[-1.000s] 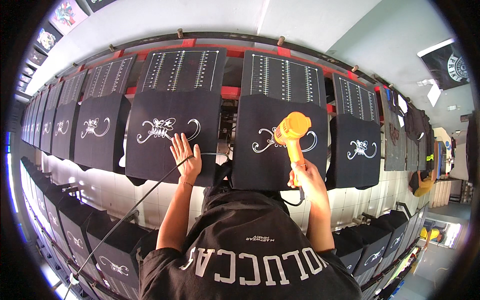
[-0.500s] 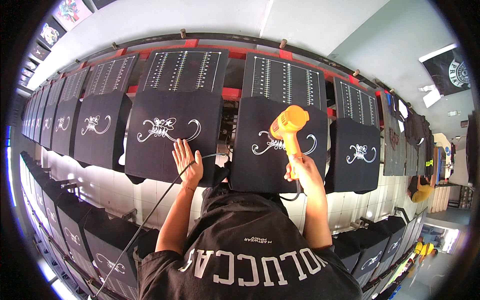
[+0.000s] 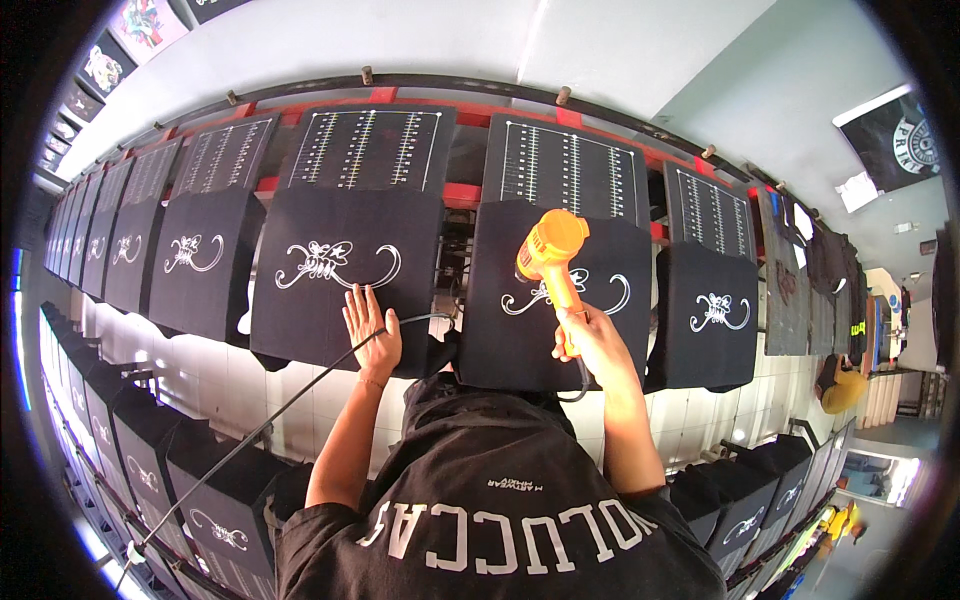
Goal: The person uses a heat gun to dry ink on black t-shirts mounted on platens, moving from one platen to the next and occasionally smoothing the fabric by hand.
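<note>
My right hand point(image 3: 600, 345) is wrapped round the handle of an orange heat gun point(image 3: 558, 245). Its nozzle points left and down over a black shirt point(image 3: 500, 345) stretched on a board, partly covering the white curling print point(image 3: 620, 293). On the neighbouring black shirt point(image 3: 350, 220) to the left, my left hand point(image 3: 373, 335) lies flat with fingers stretched, the tips just under that shirt's white print point(image 3: 325, 262). A dark cord point(image 3: 270, 425) runs past my left wrist to the lower left. Another cord piece hangs below the heat gun's handle.
Boards with ruled white scales point(image 3: 570, 165) stand in a long row on a red and black frame point(image 3: 383, 95). More printed black shirts point(image 3: 722, 310) continue to both sides. A second row of shirts point(image 3: 220, 500) lies behind me. A person in yellow point(image 3: 845, 390) is at far right.
The heat gun in my right hand has shifted a little to the left over the shirt. My left hand has slid slightly down and left. The cord's lower end has swung left.
</note>
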`<action>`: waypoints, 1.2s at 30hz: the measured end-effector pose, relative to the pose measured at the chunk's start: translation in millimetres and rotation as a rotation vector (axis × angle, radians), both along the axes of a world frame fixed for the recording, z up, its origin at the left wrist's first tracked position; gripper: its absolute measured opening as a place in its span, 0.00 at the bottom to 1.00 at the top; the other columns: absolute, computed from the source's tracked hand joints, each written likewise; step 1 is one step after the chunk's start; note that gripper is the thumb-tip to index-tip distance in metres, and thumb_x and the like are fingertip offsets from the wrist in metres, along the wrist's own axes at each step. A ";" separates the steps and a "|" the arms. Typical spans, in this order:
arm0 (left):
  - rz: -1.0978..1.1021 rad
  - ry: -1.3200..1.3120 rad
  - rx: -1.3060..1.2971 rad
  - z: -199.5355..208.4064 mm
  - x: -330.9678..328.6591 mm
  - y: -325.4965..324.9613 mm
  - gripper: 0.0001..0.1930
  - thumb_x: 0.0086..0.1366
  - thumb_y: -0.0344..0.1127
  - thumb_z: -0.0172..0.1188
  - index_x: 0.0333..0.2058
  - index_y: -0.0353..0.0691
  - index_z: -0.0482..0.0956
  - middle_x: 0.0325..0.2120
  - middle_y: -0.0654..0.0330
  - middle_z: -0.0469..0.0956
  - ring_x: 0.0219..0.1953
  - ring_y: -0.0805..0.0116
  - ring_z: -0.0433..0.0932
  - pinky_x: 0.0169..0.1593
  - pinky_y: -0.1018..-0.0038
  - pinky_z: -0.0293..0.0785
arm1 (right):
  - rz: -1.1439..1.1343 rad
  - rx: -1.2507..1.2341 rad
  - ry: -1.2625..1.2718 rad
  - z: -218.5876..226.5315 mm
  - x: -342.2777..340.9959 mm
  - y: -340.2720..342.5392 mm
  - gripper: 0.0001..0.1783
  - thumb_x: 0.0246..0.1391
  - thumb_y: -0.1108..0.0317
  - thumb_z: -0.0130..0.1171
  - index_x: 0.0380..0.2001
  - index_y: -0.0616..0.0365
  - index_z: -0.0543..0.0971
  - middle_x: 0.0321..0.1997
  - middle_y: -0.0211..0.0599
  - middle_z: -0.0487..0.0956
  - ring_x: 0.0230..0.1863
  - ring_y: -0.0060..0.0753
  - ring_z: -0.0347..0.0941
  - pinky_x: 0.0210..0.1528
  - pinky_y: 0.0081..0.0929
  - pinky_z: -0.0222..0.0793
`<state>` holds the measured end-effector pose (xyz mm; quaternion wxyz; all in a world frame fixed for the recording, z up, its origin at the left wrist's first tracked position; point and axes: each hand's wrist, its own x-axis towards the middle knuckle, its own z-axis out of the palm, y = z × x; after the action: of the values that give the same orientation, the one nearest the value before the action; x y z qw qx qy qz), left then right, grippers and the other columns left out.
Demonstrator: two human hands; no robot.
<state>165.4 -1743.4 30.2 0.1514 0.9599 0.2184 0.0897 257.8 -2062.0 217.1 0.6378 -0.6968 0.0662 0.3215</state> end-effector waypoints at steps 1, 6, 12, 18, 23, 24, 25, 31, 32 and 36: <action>-0.009 -0.010 0.002 -0.9 -1.2 2.5 0.32 0.66 0.42 0.47 0.65 0.31 0.54 0.68 0.44 0.49 0.70 0.46 0.44 0.71 0.55 0.38 | -0.011 -0.024 -0.006 1.6 0.0 -0.7 0.16 0.62 0.56 0.54 0.39 0.60 0.72 0.23 0.29 0.73 0.21 0.22 0.72 0.25 0.21 0.69; 0.041 -0.021 0.009 -4.4 4.5 10.7 0.32 0.67 0.41 0.46 0.65 0.31 0.54 0.68 0.44 0.49 0.71 0.47 0.44 0.71 0.55 0.38 | -0.130 -0.058 -0.034 -4.3 -0.6 -19.3 0.18 0.62 0.55 0.55 0.39 0.62 0.72 0.22 0.29 0.73 0.21 0.22 0.73 0.24 0.20 0.69; -0.098 -0.004 0.030 -4.8 0.6 5.2 0.32 0.67 0.41 0.45 0.65 0.30 0.53 0.68 0.43 0.49 0.71 0.47 0.44 0.71 0.56 0.38 | -0.161 -0.004 0.021 -7.5 7.4 -27.5 0.18 0.62 0.55 0.56 0.38 0.62 0.72 0.23 0.30 0.73 0.21 0.23 0.73 0.24 0.20 0.69; -0.076 -0.009 0.010 -5.7 8.6 2.7 0.31 0.67 0.40 0.44 0.65 0.30 0.54 0.68 0.44 0.49 0.71 0.48 0.44 0.71 0.56 0.38 | -0.126 0.013 0.041 -5.3 6.1 -31.4 0.18 0.61 0.54 0.56 0.37 0.61 0.72 0.23 0.29 0.74 0.21 0.22 0.73 0.24 0.19 0.68; -0.149 -0.027 0.007 -2.8 7.4 -1.1 0.31 0.67 0.39 0.44 0.65 0.30 0.54 0.68 0.45 0.49 0.71 0.49 0.45 0.71 0.57 0.39 | -0.207 -0.072 -0.060 -5.2 0.0 -31.4 0.17 0.62 0.55 0.55 0.38 0.61 0.72 0.22 0.29 0.73 0.21 0.22 0.73 0.23 0.20 0.68; -0.141 -0.035 0.003 -2.4 7.6 -0.8 0.31 0.67 0.39 0.44 0.65 0.30 0.54 0.68 0.45 0.49 0.71 0.49 0.45 0.71 0.57 0.39 | -0.197 -0.052 -0.042 -3.8 -0.8 -32.7 0.17 0.61 0.55 0.55 0.38 0.61 0.72 0.22 0.29 0.73 0.21 0.23 0.73 0.23 0.20 0.68; -0.116 -0.036 -0.009 -1.7 8.4 -1.0 0.31 0.67 0.39 0.44 0.65 0.30 0.53 0.68 0.45 0.49 0.71 0.49 0.45 0.71 0.57 0.39 | -0.187 -0.032 -0.024 -2.8 -1.7 -35.4 0.18 0.61 0.55 0.55 0.38 0.61 0.72 0.22 0.29 0.73 0.21 0.23 0.73 0.23 0.20 0.69; 0.030 -0.016 0.006 -5.8 10.1 -7.3 0.30 0.67 0.39 0.44 0.65 0.31 0.54 0.68 0.45 0.48 0.71 0.49 0.44 0.71 0.56 0.38 | -0.101 0.008 0.088 3.9 -15.6 -47.2 0.16 0.62 0.56 0.53 0.39 0.60 0.72 0.23 0.30 0.74 0.21 0.23 0.72 0.25 0.21 0.70; 0.046 -0.017 0.011 -5.8 9.3 -8.7 0.30 0.67 0.39 0.44 0.65 0.31 0.54 0.68 0.45 0.48 0.71 0.49 0.44 0.71 0.56 0.38 | -0.100 -0.004 0.066 4.6 -19.5 -44.9 0.16 0.62 0.56 0.54 0.39 0.60 0.72 0.23 0.29 0.73 0.21 0.22 0.72 0.25 0.20 0.69; 0.051 -0.020 0.004 -6.4 6.1 -12.3 0.30 0.67 0.39 0.45 0.65 0.31 0.54 0.68 0.45 0.48 0.71 0.48 0.44 0.71 0.56 0.38 | -0.093 -0.020 0.070 6.4 -29.5 -45.8 0.16 0.61 0.57 0.55 0.39 0.60 0.73 0.22 0.28 0.73 0.21 0.20 0.72 0.25 0.19 0.69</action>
<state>171.6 -1755.7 23.8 0.1490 0.9533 0.2413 0.1035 228.3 -2107.8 223.5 0.6423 -0.6876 0.1238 0.3151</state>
